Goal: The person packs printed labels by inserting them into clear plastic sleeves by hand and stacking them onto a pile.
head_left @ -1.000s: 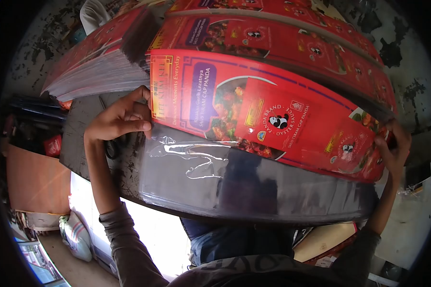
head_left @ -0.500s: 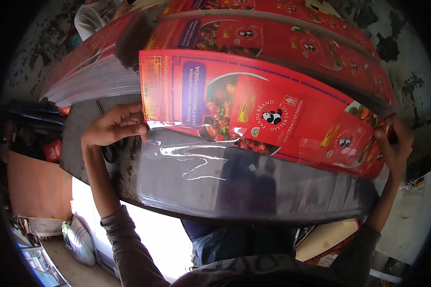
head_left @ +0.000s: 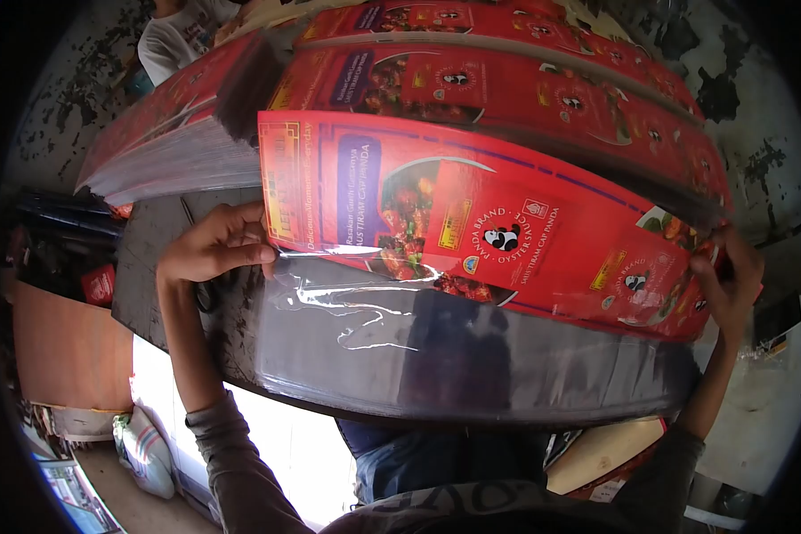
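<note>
A long red printed sheet (head_left: 543,245) with panda logos and food pictures stretches between my hands. My left hand (head_left: 218,245) pinches its left edge, thumb in front and fingers curled behind. On the right, my right hand (head_left: 730,278) grips the other end between thumb and fingers. Below the sheet lies a glossy clear plastic stack (head_left: 356,356), which mirrors a dark shape. The sheet's lower edge overlaps this stack; whether they are joined there I cannot tell.
Behind the held sheet are more red printed stacks (head_left: 507,84). Another thick stack (head_left: 165,133) rests at the left on the dark table (head_left: 151,267). A person in a white sleeve (head_left: 171,44) is at the far left. A white sack (head_left: 147,454) lies on the floor.
Both hands keep their hold. The red sheet has come down slightly towards me, and more of the stack behind it shows.
</note>
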Demonstrator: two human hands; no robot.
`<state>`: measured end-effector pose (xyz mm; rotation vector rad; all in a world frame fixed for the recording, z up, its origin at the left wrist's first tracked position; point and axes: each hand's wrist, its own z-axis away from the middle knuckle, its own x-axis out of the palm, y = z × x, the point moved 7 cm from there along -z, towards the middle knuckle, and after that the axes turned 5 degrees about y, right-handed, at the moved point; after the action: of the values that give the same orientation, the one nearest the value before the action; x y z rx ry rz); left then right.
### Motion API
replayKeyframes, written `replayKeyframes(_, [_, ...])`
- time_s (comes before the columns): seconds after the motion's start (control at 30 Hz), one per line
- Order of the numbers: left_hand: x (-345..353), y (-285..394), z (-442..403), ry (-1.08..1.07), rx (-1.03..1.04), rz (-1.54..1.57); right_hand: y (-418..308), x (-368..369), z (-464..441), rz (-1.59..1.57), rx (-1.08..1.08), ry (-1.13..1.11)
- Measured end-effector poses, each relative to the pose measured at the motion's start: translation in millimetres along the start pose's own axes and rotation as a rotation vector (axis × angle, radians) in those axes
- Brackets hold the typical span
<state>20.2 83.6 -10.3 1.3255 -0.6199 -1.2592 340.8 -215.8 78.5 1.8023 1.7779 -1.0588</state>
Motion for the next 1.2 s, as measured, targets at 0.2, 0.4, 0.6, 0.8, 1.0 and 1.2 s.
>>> replayKeyframes(0.2, [-2.0,-0.6,-0.4,0.009,-0.009,-0.044,-6.6,-0.3,0.5,0.070,-0.073,-0.004])
replayKeyframes(0.4, [-0.7,2.7,-0.7,0.011,-0.011,-0.032,-6.0,-0.5,3.1,0.041,-0.050,0.035])
replayKeyframes(0.6, [-0.7,3.1,-1.1,0.032,-0.018,-0.016,-2.4,-5.1,5.2,0.056,-0.057,0.047])
replayKeyframes(0.8, [0.0,5.2,-2.0,0.022,-0.041,-0.052,-2.2,-5.4,6.6,0.028,-0.081,0.044])
replayKeyframes(1.0, [1.2,7.6,-1.9,0.019,-0.045,-0.041,-9.8,-5.9,1.6,0.049,-0.116,0.038])
replayKeyframes(1.2, [-0.1,5.6,-1.9,0.039,-0.070,-0.057,-3.9,-2.4,3.6,0.052,-0.011,0.008])
